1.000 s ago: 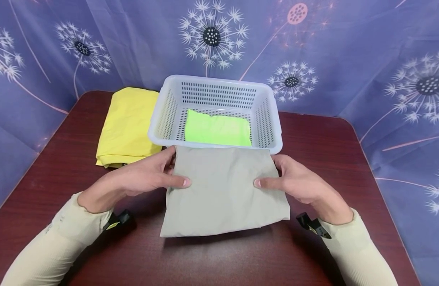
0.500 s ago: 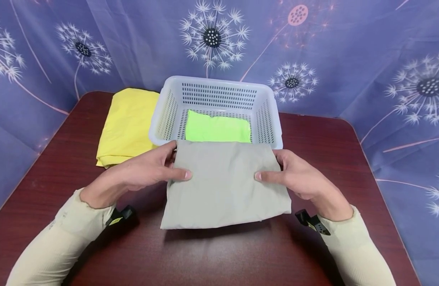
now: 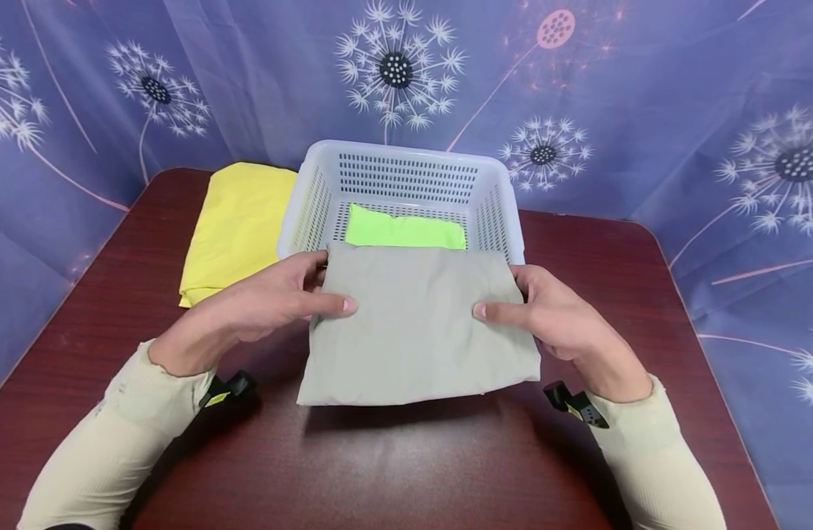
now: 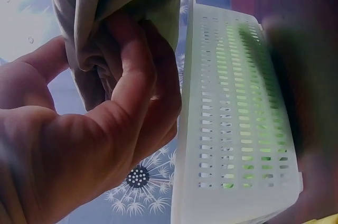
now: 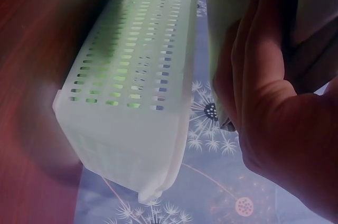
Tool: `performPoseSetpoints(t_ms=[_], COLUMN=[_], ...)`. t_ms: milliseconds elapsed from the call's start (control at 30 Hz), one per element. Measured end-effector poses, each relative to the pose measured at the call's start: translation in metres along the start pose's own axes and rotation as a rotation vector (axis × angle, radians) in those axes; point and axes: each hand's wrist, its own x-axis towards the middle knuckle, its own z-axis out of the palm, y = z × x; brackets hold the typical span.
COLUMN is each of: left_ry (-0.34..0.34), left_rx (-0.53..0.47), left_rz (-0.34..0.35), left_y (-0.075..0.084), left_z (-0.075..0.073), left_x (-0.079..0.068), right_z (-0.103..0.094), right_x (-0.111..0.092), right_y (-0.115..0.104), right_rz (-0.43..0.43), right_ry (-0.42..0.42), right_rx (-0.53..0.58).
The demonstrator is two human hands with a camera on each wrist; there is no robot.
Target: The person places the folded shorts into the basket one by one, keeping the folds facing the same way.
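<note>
A folded grey cloth point(image 3: 416, 331) is held up between both hands, in front of and above the near rim of a white perforated plastic basket point(image 3: 406, 173). My left hand point(image 3: 267, 302) pinches the cloth's left side, thumb on top and fingers beneath. On the right side my right hand point(image 3: 559, 316) grips it the same way. Inside the basket lies a folded bright green cloth point(image 3: 406, 230), its near part hidden by the grey one. In the left wrist view, fingers curl under the layered folds of the grey cloth point(image 4: 87, 34), beside the basket wall point(image 4: 237, 108).
A folded yellow cloth point(image 3: 237, 228) lies left of the basket on the dark red wooden table point(image 3: 406, 471). Behind the table hangs a blue curtain point(image 3: 261, 73) with a dandelion pattern. It also runs along the sides.
Both hands have carried the grey cloth forward and over the basket's near rim, covering more of the green cloth. The basket and yellow cloth have stayed in place.
</note>
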Motion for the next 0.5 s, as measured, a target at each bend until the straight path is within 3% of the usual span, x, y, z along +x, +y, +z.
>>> performPoseSetpoints(t_ms=[500], left_ry=[0.020], left_rx=[-0.019], left_rz=[0.028], left_y=[0.0087], left_z=[-0.0078], left_x=[0.0031], right_z=[-0.0045], right_x=[0.0103], right_y=[-0.0085], right_rz=[-0.020], right_ry=[0.019], right_rx=[0.043])
